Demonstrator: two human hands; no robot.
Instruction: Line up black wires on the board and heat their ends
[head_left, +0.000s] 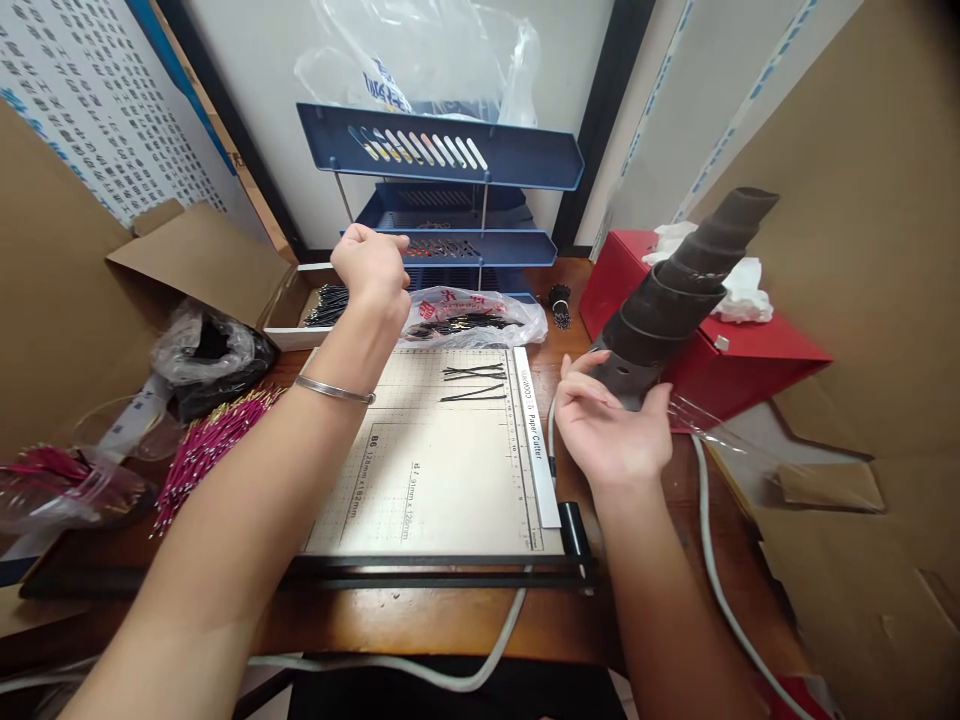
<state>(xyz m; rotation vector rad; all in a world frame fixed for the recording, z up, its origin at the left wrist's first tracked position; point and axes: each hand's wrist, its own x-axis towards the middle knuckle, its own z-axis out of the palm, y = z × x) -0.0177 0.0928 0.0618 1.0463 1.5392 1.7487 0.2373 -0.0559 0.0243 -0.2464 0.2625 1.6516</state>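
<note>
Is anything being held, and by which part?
Can't tell: the right hand is by the black tube, low down; the left hand, closed, hides its palm.

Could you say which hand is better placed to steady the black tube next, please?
Probably the right hand: it is open beside the black tube, while the left hand is by the blue rack.
</note>
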